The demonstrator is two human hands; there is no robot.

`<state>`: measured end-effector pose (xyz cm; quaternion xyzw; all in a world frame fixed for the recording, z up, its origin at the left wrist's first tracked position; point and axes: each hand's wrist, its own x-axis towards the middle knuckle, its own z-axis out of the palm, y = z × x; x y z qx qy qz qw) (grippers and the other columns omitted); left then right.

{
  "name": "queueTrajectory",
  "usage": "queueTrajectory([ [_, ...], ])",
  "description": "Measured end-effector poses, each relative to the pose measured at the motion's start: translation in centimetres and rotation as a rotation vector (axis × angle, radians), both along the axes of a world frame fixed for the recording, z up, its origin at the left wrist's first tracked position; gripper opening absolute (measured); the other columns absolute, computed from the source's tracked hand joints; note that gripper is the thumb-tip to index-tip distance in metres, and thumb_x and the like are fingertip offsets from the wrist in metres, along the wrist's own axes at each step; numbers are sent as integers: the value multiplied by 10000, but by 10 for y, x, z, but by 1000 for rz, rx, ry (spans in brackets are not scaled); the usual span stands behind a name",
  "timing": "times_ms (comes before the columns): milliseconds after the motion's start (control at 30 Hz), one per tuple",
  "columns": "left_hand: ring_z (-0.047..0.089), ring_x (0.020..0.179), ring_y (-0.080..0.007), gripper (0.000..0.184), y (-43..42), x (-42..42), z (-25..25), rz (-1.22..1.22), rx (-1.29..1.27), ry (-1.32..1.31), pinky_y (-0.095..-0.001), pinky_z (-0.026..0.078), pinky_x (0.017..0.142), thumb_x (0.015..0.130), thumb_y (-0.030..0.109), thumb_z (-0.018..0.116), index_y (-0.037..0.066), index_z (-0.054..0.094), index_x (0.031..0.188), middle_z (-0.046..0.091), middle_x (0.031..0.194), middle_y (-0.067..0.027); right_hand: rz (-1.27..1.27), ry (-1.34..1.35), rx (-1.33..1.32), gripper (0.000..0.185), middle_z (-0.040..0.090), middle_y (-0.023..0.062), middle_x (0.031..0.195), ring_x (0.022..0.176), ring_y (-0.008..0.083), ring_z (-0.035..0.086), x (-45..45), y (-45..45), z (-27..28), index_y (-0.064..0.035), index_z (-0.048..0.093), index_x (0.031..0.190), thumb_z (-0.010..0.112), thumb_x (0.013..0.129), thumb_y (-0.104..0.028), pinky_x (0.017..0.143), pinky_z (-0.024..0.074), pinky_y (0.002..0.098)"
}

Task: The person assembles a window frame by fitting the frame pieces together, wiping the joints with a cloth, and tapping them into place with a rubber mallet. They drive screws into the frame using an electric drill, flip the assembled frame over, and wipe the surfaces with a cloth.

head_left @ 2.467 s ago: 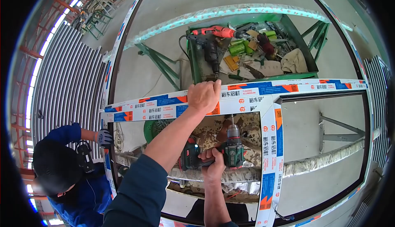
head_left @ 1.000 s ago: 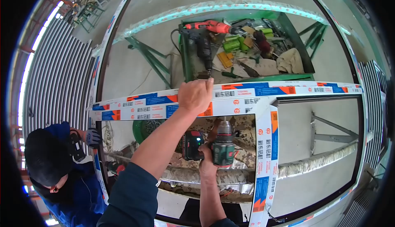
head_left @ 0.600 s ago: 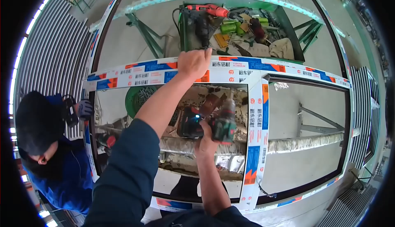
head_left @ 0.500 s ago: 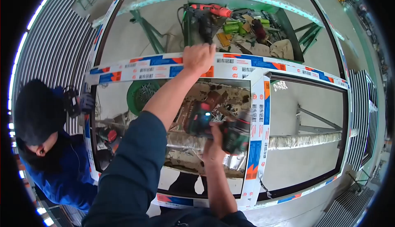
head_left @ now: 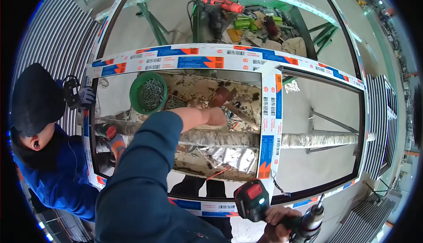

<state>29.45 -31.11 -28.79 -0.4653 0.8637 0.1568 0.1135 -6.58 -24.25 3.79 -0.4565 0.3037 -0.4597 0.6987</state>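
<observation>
Moving our left hand (head_left: pixel 215 117) off the frame (head_left: pixel 180 61), grip unclear.
Our right hand (head_left: pixel 276 224) clutches the drill (head_left: pixel 310 223), now farther right.

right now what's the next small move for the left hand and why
Probably pinch up one of the small loose pieces: the left hand is right beside them, within the opening of the frame, its grip unclear, while the right hand holds the drill away from that spot.

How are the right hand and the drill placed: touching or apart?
Touching: the head view shows the right hand curled around the drill, holding it.
</observation>
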Motion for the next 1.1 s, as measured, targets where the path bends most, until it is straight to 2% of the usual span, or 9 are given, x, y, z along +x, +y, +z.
queueTrajectory([
  [167,722,877,-261,139,-23,-15,-45,-37,-77,-63,-407,584,651,815,95,620,81,749,865,738,920,-93,-58,183,63,467,581,105,802,753,263,556,-35,28,-3,-31,550,1252,683,810,-104,757,472,455],
  [333,713,794,-258,124,-31,-23,-42,-103,-15,-209,-425,585,621,812,102,633,79,741,870,723,885,-82,-91,277,155,514,601,223,965,818,259,581,-57,43,-3,-28,503,1277,707,825,-165,697,505,329],
  [533,717,847,-270,132,-16,-15,-48,163,-214,81,-439,582,658,816,74,613,62,724,885,724,904,-100,-46,289,135,494,610,137,890,810,254,591,-58,42,-10,-14,511,1260,701,825,-154,743,518,385],
  [733,691,956,-303,196,-27,-19,-32,63,177,-92,-451,566,736,831,117,604,99,740,972,722,998,-115,-13,343,77,463,615,106,873,802,240,603,-53,38,-7,-22,531,1263,676,834,-112,759,519,395],
  [900,664,929,-367,148,-15,4,-14,461,305,371,-458,527,788,833,189,613,148,714,931,701,934,-125,42,381,37,402,622,95,903,834,210,607,-68,31,-7,-14,543,1226,681,856,-87,766,519,372],
  [933,659,951,-323,216,-14,7,-9,525,289,354,-450,520,790,839,157,594,132,703,1023,697,980,-124,97,436,39,293,651,111,886,821,249,638,-69,25,-4,-35,607,1144,679,865,-86,752,533,378],
  [967,659,951,-323,216,-7,12,-3,537,273,339,-450,520,790,839,157,594,132,703,1023,697,980,-124,65,203,33,517,572,58,729,665,201,572,-62,17,-18,-45,554,1235,766,782,-175,660,485,349],
  [1033,677,857,-293,214,9,22,13,838,90,645,-416,532,749,858,122,576,91,669,1048,687,906,-128,128,287,118,521,599,65,773,717,206,597,-50,8,1,-38,550,1239,759,775,-148,707,504,354],
  [1100,681,762,-236,210,22,18,67,1179,296,862,-361,541,688,887,81,556,58,636,1079,679,882,-111,176,446,145,507,615,58,770,705,171,601,-59,-5,-1,-9,567,1210,706,724,-45,723,500,323],
])
